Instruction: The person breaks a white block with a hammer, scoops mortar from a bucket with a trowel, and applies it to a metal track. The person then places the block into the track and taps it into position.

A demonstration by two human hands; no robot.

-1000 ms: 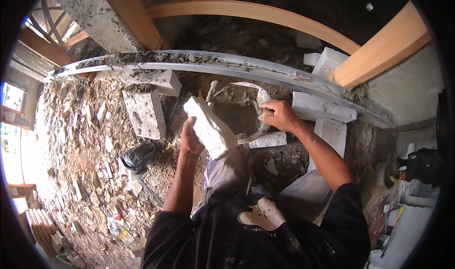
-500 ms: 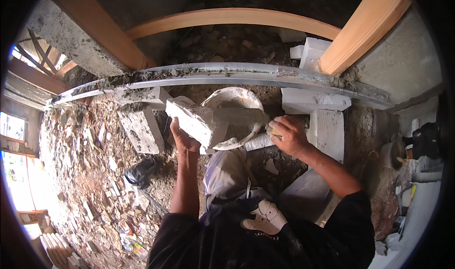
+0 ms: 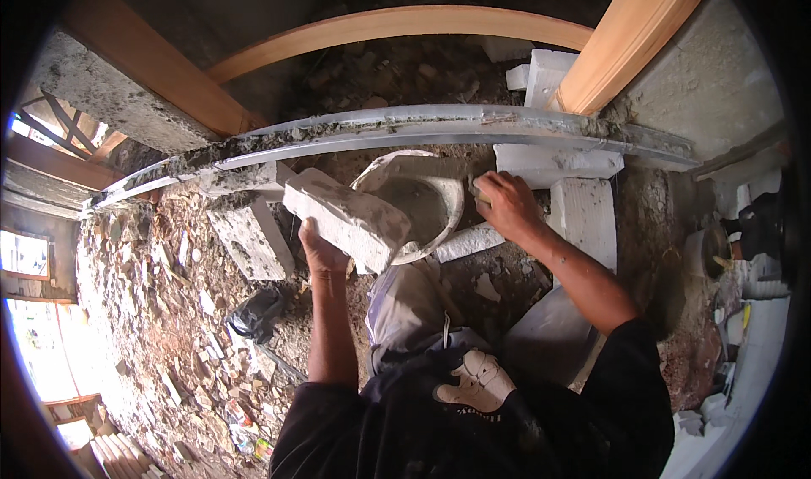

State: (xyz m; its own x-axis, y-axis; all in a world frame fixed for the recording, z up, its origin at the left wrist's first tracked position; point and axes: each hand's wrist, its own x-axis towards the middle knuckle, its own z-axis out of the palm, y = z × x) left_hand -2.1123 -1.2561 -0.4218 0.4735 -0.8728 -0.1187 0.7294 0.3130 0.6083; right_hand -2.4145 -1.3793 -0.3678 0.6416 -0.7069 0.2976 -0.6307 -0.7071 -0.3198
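My left hand (image 3: 321,251) grips a pale white building block (image 3: 334,217) by its near side, thumb up along its face. The block is tilted above the left part of a round bucket (image 3: 456,213) with a white-smeared rim, and grey mortar coats its right end. In my right hand (image 3: 508,204) is the handle of a trowel (image 3: 480,193), fingers wrapped round it, at the bucket's right side. The trowel's grey blade points left over the bucket and is hard to tell from the mortar inside. Block and trowel are apart.
A metal rail (image 3: 405,133) caked with mortar crosses beyond the bucket, with wooden posts (image 3: 634,40) behind it. White blocks lie on the left (image 3: 251,238) and right (image 3: 583,225). Rubble (image 3: 177,335) and a black plastic bag (image 3: 256,312) cover ground on the left.
The trowel has moved from against the block's right end to over the bucket. My left hand has turned the block, its right end now lower, and the bucket's inside shows more.
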